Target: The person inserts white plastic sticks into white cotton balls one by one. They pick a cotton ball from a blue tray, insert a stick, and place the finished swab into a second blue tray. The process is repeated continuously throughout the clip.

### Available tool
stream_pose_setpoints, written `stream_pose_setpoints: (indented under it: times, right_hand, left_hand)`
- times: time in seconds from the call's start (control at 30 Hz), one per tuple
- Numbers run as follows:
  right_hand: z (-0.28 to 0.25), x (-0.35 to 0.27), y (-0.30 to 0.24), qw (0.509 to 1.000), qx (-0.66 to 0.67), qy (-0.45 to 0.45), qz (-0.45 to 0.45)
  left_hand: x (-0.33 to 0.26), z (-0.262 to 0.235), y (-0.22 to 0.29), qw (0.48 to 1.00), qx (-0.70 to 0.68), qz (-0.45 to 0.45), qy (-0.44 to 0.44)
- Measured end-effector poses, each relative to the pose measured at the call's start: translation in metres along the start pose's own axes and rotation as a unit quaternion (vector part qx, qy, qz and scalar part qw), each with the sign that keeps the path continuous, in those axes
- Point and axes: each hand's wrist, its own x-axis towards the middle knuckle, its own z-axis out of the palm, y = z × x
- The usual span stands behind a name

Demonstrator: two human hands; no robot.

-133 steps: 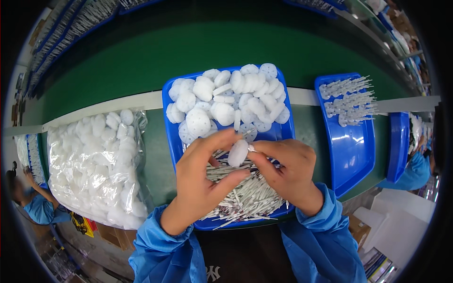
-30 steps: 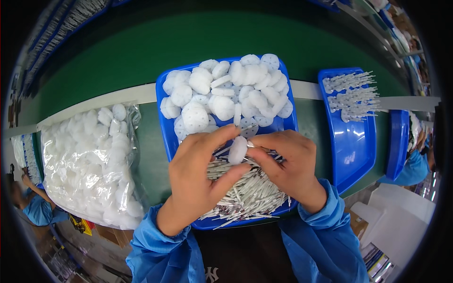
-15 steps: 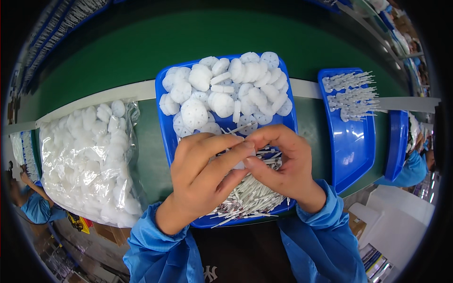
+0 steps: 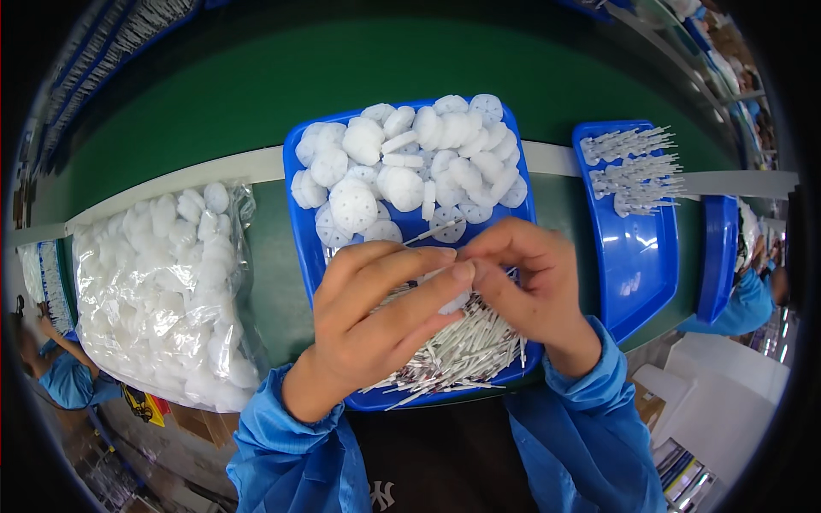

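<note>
Over the blue tray (image 4: 299,248) my two hands meet at a white foam-like disc (image 4: 455,303), mostly covered by fingers. My left hand (image 4: 372,312) is closed on this disc, its fingers bent across it. My right hand (image 4: 534,282) pinches with thumb and forefinger against the disc's side; what lies between those fingertips is hidden. A thin white stick (image 4: 430,232) shows just beyond my left fingers; whether it joins the held disc I cannot tell. Below the hands lie many thin white sticks (image 4: 457,355). Beyond them, white discs with small holes (image 4: 352,205) are heaped.
At left lies a clear plastic bag (image 4: 158,299) full of white discs. To the right, a blue tray (image 4: 637,274) holds discs with sticks standing in them (image 4: 637,171). Another blue tray (image 4: 718,256) sits farther right. A co-worker's blue sleeve (image 4: 73,376) shows at far left.
My right hand has shifted slightly right and up, its fingertips staying at the disc. The held disc has moved slightly right, and my left fingers have straightened a little.
</note>
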Motion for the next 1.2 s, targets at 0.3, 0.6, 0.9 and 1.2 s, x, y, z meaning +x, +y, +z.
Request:
stream_pose_setpoints:
  times: [0.3,0.6,0.9,1.2]
  right_hand:
    - [0.024,0.014,0.009,0.744,-0.572,-0.080,-0.335]
    - [-0.013,0.002,-0.008,0.939,-0.300,-0.041,-0.165]
    - [0.003,0.005,0.010,0.937,-0.262,0.074,-0.218]
    - [0.002,0.002,0.012,0.937,-0.282,0.055,-0.200]
  left_hand:
    - [-0.012,-0.014,-0.009,0.942,-0.219,-0.221,0.123]
    - [-0.005,-0.009,-0.007,0.919,-0.255,-0.294,0.068]
    - [-0.009,-0.005,-0.001,0.925,-0.251,-0.281,0.045]
    - [-0.007,-0.008,-0.003,0.939,-0.220,-0.266,0.005]
